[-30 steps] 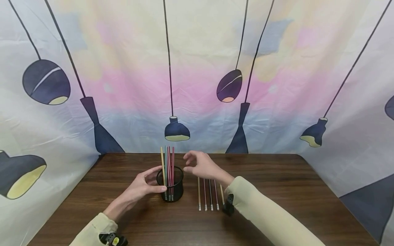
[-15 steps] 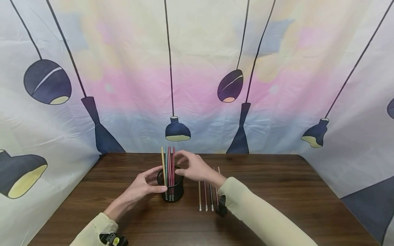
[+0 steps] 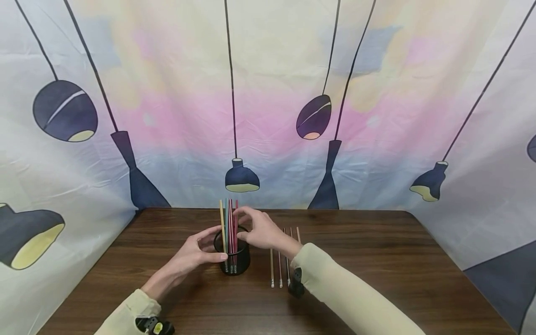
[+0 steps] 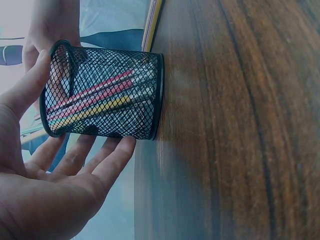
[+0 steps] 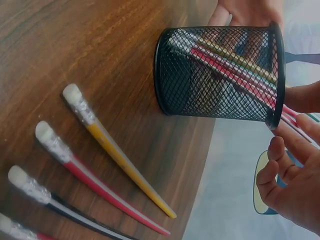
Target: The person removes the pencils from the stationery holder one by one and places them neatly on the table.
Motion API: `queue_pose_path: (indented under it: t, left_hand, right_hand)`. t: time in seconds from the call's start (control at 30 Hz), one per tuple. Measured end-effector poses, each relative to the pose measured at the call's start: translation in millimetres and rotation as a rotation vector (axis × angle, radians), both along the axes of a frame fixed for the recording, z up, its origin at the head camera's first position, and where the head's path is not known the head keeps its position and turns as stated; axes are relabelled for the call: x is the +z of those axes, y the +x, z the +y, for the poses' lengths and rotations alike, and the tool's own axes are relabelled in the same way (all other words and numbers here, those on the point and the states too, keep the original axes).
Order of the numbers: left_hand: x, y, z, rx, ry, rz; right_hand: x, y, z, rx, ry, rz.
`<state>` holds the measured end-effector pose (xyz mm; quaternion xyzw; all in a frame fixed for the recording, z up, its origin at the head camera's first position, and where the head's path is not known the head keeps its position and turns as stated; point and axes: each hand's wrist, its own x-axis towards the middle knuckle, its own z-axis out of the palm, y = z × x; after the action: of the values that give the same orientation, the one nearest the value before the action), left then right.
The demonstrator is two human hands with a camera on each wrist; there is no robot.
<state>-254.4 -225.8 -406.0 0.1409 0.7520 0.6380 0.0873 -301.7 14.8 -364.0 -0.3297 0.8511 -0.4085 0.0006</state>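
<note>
My left hand [image 3: 190, 253] holds a black mesh pencil cup [image 3: 240, 265] upright on the table, thumb at the near side of its rim and fingers around the far side. Inside lean several pencils [image 3: 228, 223], yellow, teal and red, eraser ends down, as the left wrist view shows through the mesh. My right hand [image 3: 261, 229] is over the cup's right side, with spread thumb and index fingertips at the rightmost red pencil [image 3: 236, 230]. A firm pinch is not visible. Right of the cup, a row of pencils [image 5: 130, 170] lies on the table, partly hidden under my right forearm.
The brown wood-grain table [image 3: 360, 279] carries the cup and the row of pencils. A cloth backdrop [image 3: 276, 116] printed with hanging lamps rises behind the table and along both sides.
My right hand has moved left from beside the cup to the red pencil at its right side. My left hand and the cup have stayed in place.
</note>
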Motion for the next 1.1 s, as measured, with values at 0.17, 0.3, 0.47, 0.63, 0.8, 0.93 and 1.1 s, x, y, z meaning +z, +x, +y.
queue_pose_path:
  t: [0.17, 0.3, 0.47, 0.63, 0.8, 0.93, 1.1]
  left_hand:
    - [0.0, 0.1, 0.2, 0.001, 0.005, 0.001]
    - [0.2, -0.1, 0.2, 0.003, -0.001, -0.004]
    - [-0.5, -0.9, 0.3, 0.005, 0.000, -0.005]
    - [-1.3, -1.2, 0.3, 0.007, 0.007, -0.009]
    - [-0.8, -0.3, 0.5, 0.009, 0.003, -0.009]
    - [-0.6, 0.1, 0.5, 0.013, 0.001, -0.010]
    - [-1.0, 0.0, 0.6, 0.016, -0.005, -0.005]
  right_hand:
    - [-1.6, 0.9, -3.8, -0.021, -0.013, -0.011]
    - [-3.4, 1.5, -6.2, -0.070, -0.014, 0.022]
    - [-5.9, 0.6, -9.1, -0.149, 0.020, 0.107]
    - [-7.9, 2.0, -13.3, -0.189, 0.042, 0.130]
    - [-12.3, 4.2, -17.6, -0.215, 0.022, 0.121]
    - [-16.0, 5.7, -19.8, -0.224, -0.018, 0.107]
    - [-19.8, 5.0, -22.5, -0.247, -0.040, 0.108]
